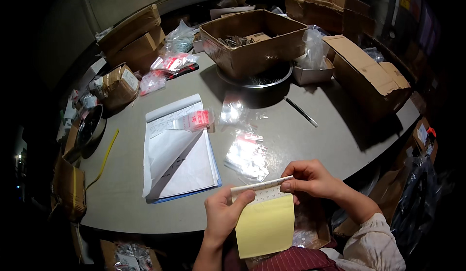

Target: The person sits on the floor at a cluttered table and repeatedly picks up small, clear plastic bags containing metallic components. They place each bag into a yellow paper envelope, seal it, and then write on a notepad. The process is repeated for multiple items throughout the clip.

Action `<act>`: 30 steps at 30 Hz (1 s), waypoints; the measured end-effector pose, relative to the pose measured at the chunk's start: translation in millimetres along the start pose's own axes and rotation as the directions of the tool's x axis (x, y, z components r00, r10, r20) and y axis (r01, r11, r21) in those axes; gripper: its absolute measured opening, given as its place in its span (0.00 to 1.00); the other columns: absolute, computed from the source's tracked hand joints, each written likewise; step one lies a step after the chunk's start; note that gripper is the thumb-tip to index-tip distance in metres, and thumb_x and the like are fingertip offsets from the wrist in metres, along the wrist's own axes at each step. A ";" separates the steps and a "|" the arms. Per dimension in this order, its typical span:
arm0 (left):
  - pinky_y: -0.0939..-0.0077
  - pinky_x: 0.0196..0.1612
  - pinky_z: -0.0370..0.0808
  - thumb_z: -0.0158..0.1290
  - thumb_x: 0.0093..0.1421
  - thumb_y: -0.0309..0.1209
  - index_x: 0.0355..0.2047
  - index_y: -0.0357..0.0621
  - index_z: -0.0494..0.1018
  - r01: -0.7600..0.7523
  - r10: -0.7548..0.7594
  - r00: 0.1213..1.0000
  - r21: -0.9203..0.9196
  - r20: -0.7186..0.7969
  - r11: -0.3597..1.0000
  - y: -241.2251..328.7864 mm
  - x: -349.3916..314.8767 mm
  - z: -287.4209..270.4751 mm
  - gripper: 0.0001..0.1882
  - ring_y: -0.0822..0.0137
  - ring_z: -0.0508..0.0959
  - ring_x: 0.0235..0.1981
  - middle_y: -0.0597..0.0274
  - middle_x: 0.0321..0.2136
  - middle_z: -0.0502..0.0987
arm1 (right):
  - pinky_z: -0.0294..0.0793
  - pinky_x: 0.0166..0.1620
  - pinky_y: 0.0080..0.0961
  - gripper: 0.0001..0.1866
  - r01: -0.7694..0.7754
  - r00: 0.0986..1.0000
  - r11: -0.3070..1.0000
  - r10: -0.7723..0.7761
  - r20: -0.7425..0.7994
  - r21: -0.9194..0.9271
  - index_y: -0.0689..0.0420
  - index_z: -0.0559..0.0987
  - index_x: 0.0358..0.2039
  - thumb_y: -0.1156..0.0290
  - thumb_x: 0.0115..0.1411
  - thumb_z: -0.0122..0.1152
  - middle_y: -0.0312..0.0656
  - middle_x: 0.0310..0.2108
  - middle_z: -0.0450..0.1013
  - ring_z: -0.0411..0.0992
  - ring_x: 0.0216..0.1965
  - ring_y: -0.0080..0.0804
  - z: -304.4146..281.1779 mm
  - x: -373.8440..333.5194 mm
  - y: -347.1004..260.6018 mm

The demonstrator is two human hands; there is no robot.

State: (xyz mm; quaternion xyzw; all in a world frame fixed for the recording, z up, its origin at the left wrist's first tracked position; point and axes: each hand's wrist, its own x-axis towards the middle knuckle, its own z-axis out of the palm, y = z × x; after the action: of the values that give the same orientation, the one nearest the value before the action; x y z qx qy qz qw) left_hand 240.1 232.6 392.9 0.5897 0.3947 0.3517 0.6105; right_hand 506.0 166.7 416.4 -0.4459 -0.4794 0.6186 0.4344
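Observation:
A label sheet (266, 227) with yellow backing and printed white rows along its top hangs between my two hands at the table's front edge. My left hand (223, 214) grips its upper left side, thumb pressed on the printed rows. At the upper right corner, the fingers of my right hand (310, 178) pinch the sheet's edge. Just beyond the sheet lie small clear plastic bags (246, 155) with red marks. To the left sits a pad of white paper (188, 174) on a blue board, its top page curling up, with a roll of red-printed bags (198, 120) on it.
A large cardboard box (255, 43) of metal parts rests on a metal bowl (257, 82) at the back. A pen (301, 112) lies right of it. Open cartons (364, 67) stand at the right. A yellow strap (104, 158) and dark pan (90, 128) are at the left.

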 end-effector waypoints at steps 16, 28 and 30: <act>0.82 0.32 0.73 0.66 0.63 0.23 0.37 0.33 0.83 -0.292 0.340 0.936 0.337 -0.092 0.895 -6.1 -3.8 5.2 0.05 0.80 0.76 0.28 0.67 0.25 0.82 | 0.75 0.41 0.44 0.14 0.406 0.832 0.156 -0.472 0.293 -0.900 0.63 0.73 0.36 0.80 0.48 0.64 0.51 0.35 0.70 0.72 0.38 0.54 8.0 25.9 0.5; 0.74 0.33 0.74 0.66 0.61 0.26 0.36 0.35 0.82 -0.251 0.330 0.932 0.395 -0.147 0.884 3.2 -6.3 8.2 0.07 0.72 0.79 0.30 0.60 0.29 0.83 | 0.77 0.42 0.39 0.13 0.531 0.731 0.029 -0.522 0.440 -0.847 0.61 0.76 0.38 0.77 0.51 0.67 0.46 0.37 0.74 0.75 0.39 0.49 19.4 3.1 -10.4; 0.71 0.37 0.75 0.66 0.58 0.24 0.35 0.36 0.82 -0.413 0.517 0.854 0.530 -0.058 0.741 5.4 -4.7 7.2 0.07 0.64 0.81 0.34 0.58 0.32 0.84 | 0.77 0.43 0.38 0.13 0.521 0.778 0.239 -0.529 0.340 -0.820 0.60 0.77 0.40 0.77 0.54 0.67 0.44 0.36 0.75 0.75 0.38 0.48 14.9 -7.9 -17.2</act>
State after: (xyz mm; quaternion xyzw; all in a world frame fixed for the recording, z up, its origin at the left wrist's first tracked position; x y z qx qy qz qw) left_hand 244.8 225.5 398.6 0.7680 0.3708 0.4368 0.2861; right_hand 495.3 158.9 436.5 -0.4191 -0.8453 0.0915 0.3184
